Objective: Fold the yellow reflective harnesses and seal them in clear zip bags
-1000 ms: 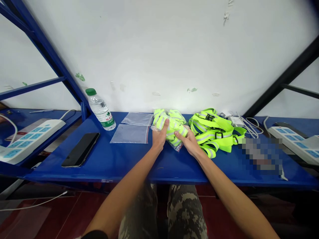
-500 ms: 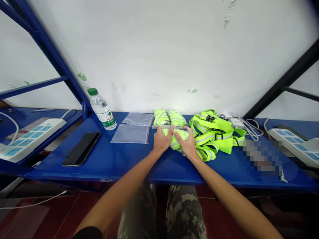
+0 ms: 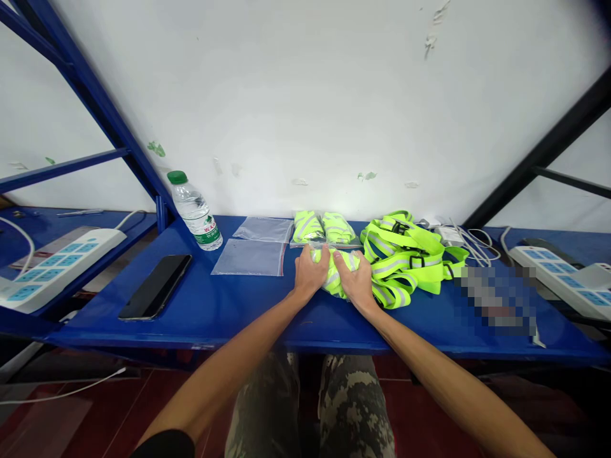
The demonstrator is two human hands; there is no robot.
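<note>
1. between both hands, at the middle of the blue desk (image 3: 252, 312): bagged bundle (image 3: 333, 281) of yellow-green webbing with pale reflective stripes, in clear film. cannot tell whether resting fully on the desk or slightly raised.
2. seems light and soft, likely to squash under the thumbs and spring back a little. looks slick outside because of the film; hardly fragile, apart from the thin plastic itself. best taken by both ends, with broad, even pressure across the top rather than a tug at the film.
3. left hand (image 3: 312, 270): curled round the left end, pressing down with the thumb. right hand (image 3: 356, 278): curled round the right end, likewise with thumb on top, close to the other thumb. cannot tell how the hidden fingertips sit.
4. just beyond, side by side: two bagged bundles (image 3: 338, 228) of similar striped webbing.
5. just beside the right hand: loose strap heap (image 3: 414, 254) with black buckles.
6. near the left hand: two flat clear bags (image 3: 249, 256), one behind the other.
7. farther left: water bottle (image 3: 197, 213), standing, and dark phone (image 3: 156, 287), lying flat. farther right: white cable (image 3: 478, 245).
</note>
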